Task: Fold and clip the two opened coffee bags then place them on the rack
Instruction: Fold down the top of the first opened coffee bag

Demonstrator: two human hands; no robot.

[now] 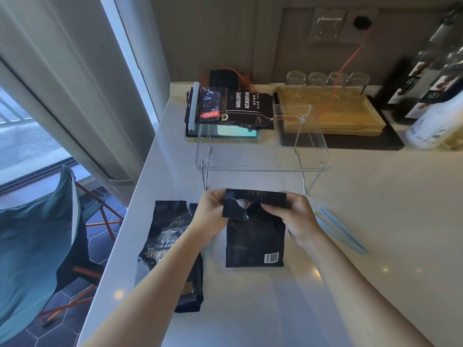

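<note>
A black coffee bag (254, 236) with a barcode lies flat on the white counter in front of me. My left hand (213, 209) pinches its torn top left corner and my right hand (293, 216) grips the top right, with the top edge bent over. A second black coffee bag (165, 244) lies to the left, partly under my left forearm, its top open. A light blue sealing clip (343, 230) rests on the counter to the right. A clear acrylic rack (263, 156) stands behind; a clipped coffee bag (230, 108) lies on its left part.
Behind the rack sit a wooden tray (330, 116) with upturned glasses, an orange cable (348, 58) and bottles (431, 116) at the far right. The counter's left edge drops toward a teal folding chair (42, 234) and a window.
</note>
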